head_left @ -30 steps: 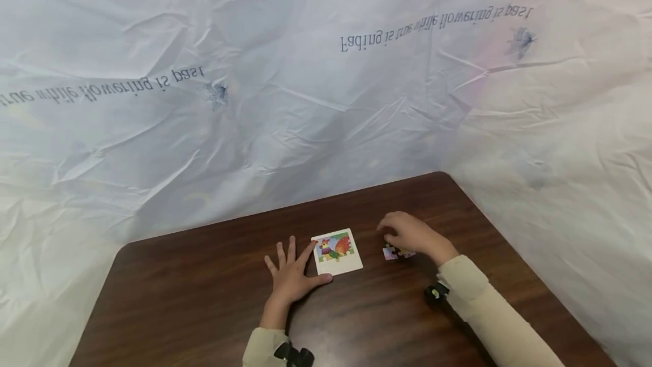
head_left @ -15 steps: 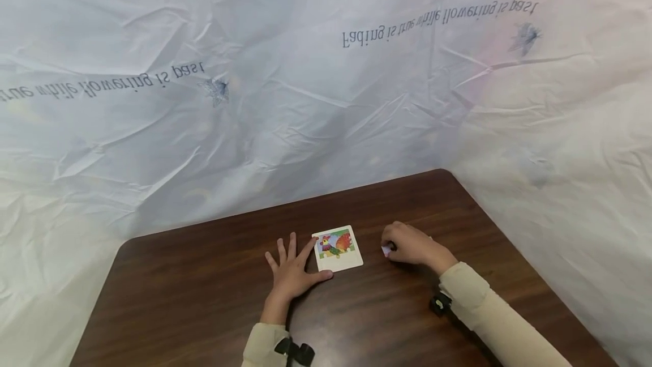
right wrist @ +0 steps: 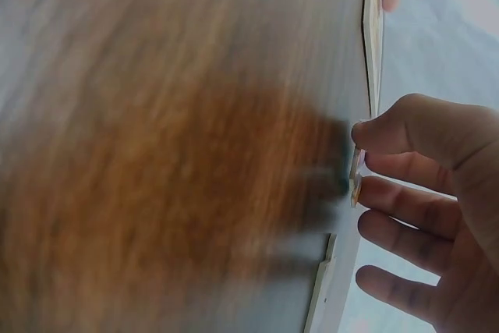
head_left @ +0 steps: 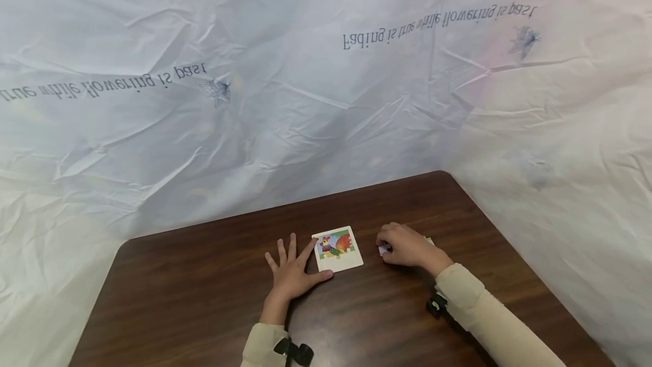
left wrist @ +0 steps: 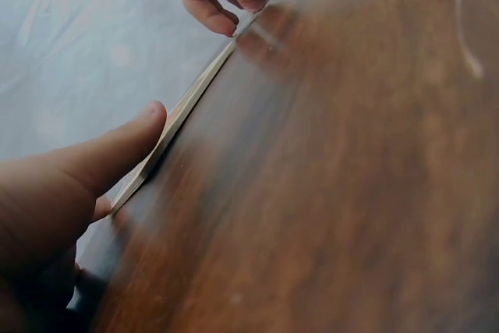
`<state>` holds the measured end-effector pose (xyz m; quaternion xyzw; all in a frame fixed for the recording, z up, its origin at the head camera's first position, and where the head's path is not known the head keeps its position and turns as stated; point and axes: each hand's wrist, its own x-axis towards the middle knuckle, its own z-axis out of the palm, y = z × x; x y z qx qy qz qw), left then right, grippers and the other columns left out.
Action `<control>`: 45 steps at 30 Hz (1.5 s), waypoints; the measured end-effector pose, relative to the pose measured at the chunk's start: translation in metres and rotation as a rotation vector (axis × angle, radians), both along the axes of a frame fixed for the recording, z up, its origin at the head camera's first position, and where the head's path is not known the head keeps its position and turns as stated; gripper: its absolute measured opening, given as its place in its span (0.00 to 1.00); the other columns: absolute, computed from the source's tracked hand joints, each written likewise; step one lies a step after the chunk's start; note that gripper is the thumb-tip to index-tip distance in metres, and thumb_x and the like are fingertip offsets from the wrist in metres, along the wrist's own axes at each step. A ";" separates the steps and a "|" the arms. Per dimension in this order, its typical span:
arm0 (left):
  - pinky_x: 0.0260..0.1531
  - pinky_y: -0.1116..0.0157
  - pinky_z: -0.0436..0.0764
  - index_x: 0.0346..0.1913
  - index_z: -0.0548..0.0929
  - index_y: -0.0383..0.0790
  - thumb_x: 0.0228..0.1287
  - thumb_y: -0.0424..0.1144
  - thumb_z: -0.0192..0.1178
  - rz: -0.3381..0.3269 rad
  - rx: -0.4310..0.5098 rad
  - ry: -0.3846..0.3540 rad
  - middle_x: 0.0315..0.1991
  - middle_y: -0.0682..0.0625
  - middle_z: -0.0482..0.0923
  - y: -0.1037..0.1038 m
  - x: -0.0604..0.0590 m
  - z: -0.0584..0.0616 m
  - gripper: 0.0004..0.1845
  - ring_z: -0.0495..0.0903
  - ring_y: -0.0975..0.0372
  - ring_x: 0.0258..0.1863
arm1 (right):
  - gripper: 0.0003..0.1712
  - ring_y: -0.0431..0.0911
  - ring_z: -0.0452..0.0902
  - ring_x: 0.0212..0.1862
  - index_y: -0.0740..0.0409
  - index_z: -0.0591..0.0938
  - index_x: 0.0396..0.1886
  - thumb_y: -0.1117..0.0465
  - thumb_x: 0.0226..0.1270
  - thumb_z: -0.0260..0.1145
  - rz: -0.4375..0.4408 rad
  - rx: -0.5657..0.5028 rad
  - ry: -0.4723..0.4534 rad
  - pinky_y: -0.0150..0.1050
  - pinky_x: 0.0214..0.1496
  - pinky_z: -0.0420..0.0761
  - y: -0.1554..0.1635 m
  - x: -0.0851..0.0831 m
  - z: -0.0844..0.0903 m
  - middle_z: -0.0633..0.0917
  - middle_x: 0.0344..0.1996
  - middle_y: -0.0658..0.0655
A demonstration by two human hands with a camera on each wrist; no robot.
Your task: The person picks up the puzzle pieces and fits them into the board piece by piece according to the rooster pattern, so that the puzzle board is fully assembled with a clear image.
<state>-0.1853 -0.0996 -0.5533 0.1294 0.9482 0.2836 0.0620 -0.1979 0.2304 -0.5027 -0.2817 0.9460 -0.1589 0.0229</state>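
The left hand (head_left: 292, 273) lies flat on the dark brown wooden table (head_left: 204, 299), fingers spread and straight, its forefinger and thumb touching the near-left edges of the white square puzzle board with a colourful rooster picture (head_left: 337, 250). The left wrist view shows the thumb (left wrist: 117, 150) against the board's thin edge (left wrist: 183, 111).

The right hand (head_left: 407, 247) rests just to the right of that board, fingers curled, pinching a small pale lilac jigsaw piece (head_left: 383, 250) at the fingertips. In the right wrist view the piece (right wrist: 355, 173) sits edge-on between thumb and forefinger, though the view is blurred. A further loose piece (head_left: 429, 240) peeps out on the far side of the right hand, touching the table; little of it shows.

The grip on the lilac piece looks slight, a fingertip pinch on a thin card, so I judge it could slip or twist out and drop onto the table. The board is only braced by two fingers at one corner; a sideways nudge from the right hand could skid it across the smooth wood.
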 end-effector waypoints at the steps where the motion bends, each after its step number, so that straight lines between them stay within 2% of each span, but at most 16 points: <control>1: 0.68 0.25 0.21 0.84 0.62 0.56 0.59 0.74 0.68 -0.003 0.004 0.001 0.86 0.35 0.36 0.000 0.000 0.000 0.55 0.26 0.32 0.82 | 0.07 0.46 0.77 0.41 0.57 0.89 0.43 0.63 0.67 0.75 0.002 0.001 0.003 0.47 0.43 0.81 -0.001 0.000 0.000 0.85 0.41 0.51; 13: 0.67 0.25 0.20 0.85 0.60 0.53 0.61 0.69 0.70 -0.047 0.018 -0.042 0.85 0.33 0.34 -0.006 -0.001 0.003 0.54 0.25 0.31 0.81 | 0.07 0.44 0.77 0.41 0.56 0.90 0.45 0.61 0.68 0.75 0.053 -0.024 0.022 0.45 0.43 0.81 -0.019 -0.002 0.006 0.85 0.41 0.50; 30: 0.67 0.25 0.20 0.86 0.58 0.54 0.63 0.71 0.67 -0.060 -0.016 -0.063 0.85 0.33 0.32 -0.004 -0.004 0.004 0.54 0.24 0.31 0.81 | 0.06 0.42 0.74 0.37 0.54 0.90 0.43 0.59 0.69 0.75 0.136 -0.015 0.046 0.43 0.40 0.78 -0.060 -0.012 0.012 0.84 0.38 0.49; 37: 0.68 0.25 0.21 0.86 0.57 0.57 0.63 0.72 0.66 -0.059 -0.027 -0.070 0.85 0.34 0.31 -0.005 -0.004 0.006 0.54 0.23 0.32 0.81 | 0.10 0.45 0.81 0.46 0.56 0.91 0.48 0.61 0.70 0.73 0.205 -0.016 0.032 0.48 0.50 0.83 -0.083 -0.011 0.011 0.88 0.45 0.51; 42: 0.68 0.25 0.21 0.86 0.57 0.57 0.62 0.73 0.66 -0.061 -0.035 -0.068 0.85 0.34 0.31 -0.005 -0.003 0.006 0.55 0.23 0.32 0.81 | 0.09 0.41 0.82 0.41 0.55 0.92 0.46 0.61 0.69 0.74 0.246 -0.008 0.039 0.43 0.46 0.83 -0.098 -0.010 0.007 0.88 0.42 0.51; 45: 0.68 0.25 0.21 0.86 0.57 0.56 0.61 0.74 0.66 -0.061 -0.032 -0.070 0.85 0.34 0.31 -0.004 -0.003 0.006 0.56 0.23 0.32 0.81 | 0.10 0.41 0.82 0.42 0.55 0.92 0.47 0.60 0.68 0.75 0.250 -0.002 0.034 0.40 0.46 0.84 -0.103 -0.010 0.003 0.87 0.44 0.51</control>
